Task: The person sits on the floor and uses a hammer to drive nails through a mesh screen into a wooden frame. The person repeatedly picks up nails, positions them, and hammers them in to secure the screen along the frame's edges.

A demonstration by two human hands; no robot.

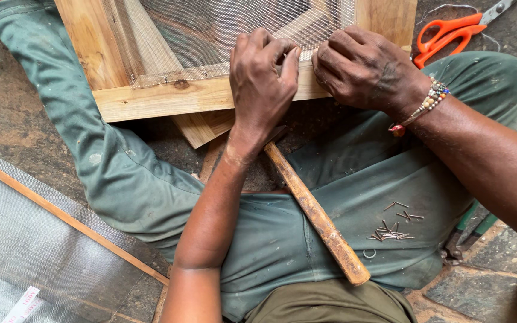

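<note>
1. your left hand (261, 81) and right hand (366, 69) press curled fingers (282, 57) onto the wire mesh (222, 30) at the lower rail of the wooden frame (163, 98); whether they pinch a nail, you cannot tell.
2. loosen that pinch and the mesh could slacken or prick your fingertips.
3. the hammer (315, 212) lies on your lap, its head hidden under your left wrist; it could roll.
4. loose nails (393, 230) on your thigh could scatter.
5. orange scissors (450, 33) lie on the floor beyond.

A narrow white label strip (21, 304) with red print lies at the bottom-left corner on grey mesh (25, 239).
</note>
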